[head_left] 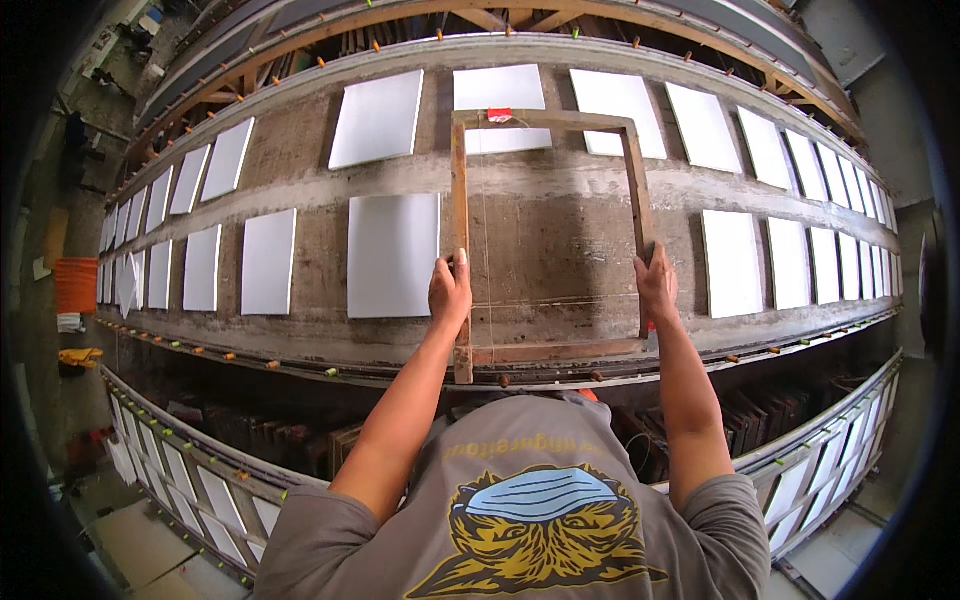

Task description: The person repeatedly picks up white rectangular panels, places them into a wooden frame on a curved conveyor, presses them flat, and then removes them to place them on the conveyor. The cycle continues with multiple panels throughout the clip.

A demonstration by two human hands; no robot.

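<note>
A rectangular wooden frame (459, 190) is in both my hands, gripped by its two long sides. My left hand (450, 291) closes on the left bar, thumb on top, and my right hand (657, 283) holds the right bar. A red piece (499, 115) is attached to the far bar. Thin strings cross the opening, through which the brown table surface and part of the far white sheets show. Whether the frame touches the table or hangs above it, I cannot tell. Just left of it lies a white sheet or pad (394, 256).
Two rows of white rectangular pads run along the long table (575, 222), with more to the right, such as a white pad (731, 263). Small orange and green pegs line the table's edges. Behind me stands another table (225, 465) with white sheets. Dark upright boards fill a space beneath.
</note>
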